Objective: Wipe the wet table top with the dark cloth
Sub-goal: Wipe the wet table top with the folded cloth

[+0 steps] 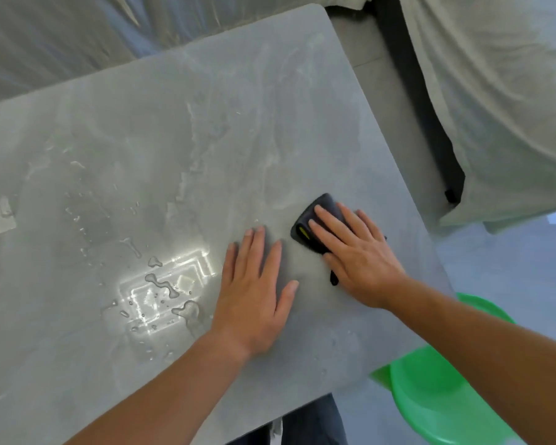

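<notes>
The grey counter (206,139) fills most of the view, streaked with a thin wet film. A green basin (437,399) sits on the floor off its near right corner. The left hand (257,293) lies flat on the counter, its grip wide and holding nothing. The right hand (357,255) presses straight fingers on the dark cloth (315,216) near the right edge, its grip not clasping it. Wiping looks under way, and the next move is probably a firm sweep left toward the puddles (161,284). A yellow tag (303,233) on the cloth is too small to read
</notes>
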The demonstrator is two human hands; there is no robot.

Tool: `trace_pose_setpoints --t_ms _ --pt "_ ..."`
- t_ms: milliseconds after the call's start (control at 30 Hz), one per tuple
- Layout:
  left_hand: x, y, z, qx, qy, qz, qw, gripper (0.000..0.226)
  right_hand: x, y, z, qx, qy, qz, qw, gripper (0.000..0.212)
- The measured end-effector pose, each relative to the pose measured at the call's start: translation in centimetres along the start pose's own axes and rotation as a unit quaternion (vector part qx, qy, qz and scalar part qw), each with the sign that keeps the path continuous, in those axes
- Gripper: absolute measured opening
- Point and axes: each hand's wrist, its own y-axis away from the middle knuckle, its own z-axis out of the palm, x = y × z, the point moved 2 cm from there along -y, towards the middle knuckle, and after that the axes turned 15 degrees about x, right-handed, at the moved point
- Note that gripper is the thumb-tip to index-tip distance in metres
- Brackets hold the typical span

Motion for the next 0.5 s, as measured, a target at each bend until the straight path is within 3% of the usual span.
trace_pose_setpoints --t_ms 200,367,433,500 --pt "0.2 0.5 1.4 -0.030 -0.040 0.017 0.999 0.074 3.9 -3.1 -1.1 0.072 -0.021 0.238 0.968 0.059" --pt "0.6 0.4 1.4 -0.004 -0.036 0.006 0.999 0.073 -0.7 5.6 0.8 0.035 0.001 0.171 0.985 0.060" --pt "0.7 0.4 1.4 0.001 -0.040 0.006 0.999 0.073 0.5 6.4 0.6 0.005 -0.001 0.132 0.991 0.060" --pt "0.8 0.5 1.4 0.011 -0.040 0.003 0.999 0.072 2.7 5.0 -0.1 0.026 0.008 0.153 0.988 0.060"
